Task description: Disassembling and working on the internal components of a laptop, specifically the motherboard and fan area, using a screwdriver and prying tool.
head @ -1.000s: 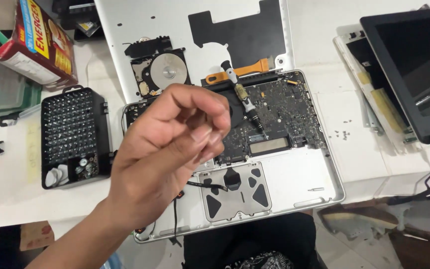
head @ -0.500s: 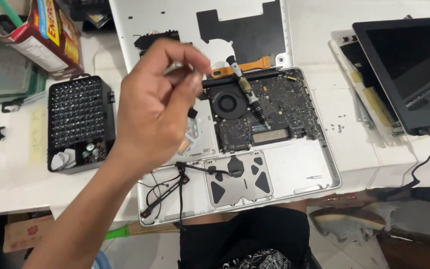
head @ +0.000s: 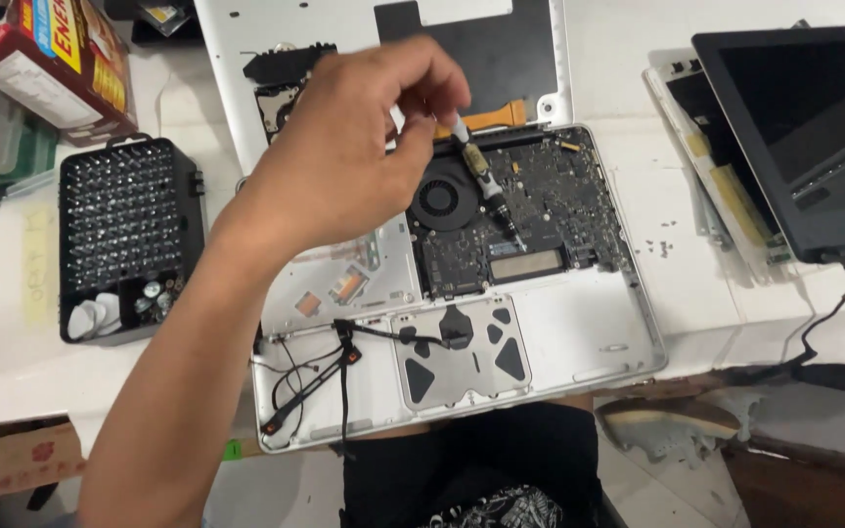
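Pinching a slim metal screwdriver (head: 486, 181), left hand (head: 344, 161) hovers over green-black circuit board (head: 550, 210).

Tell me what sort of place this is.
Probably an electronics repair bench: an opened laptop with its circuit board bared, a black case of screwdriver bits, and a detached screen lying on the white table.
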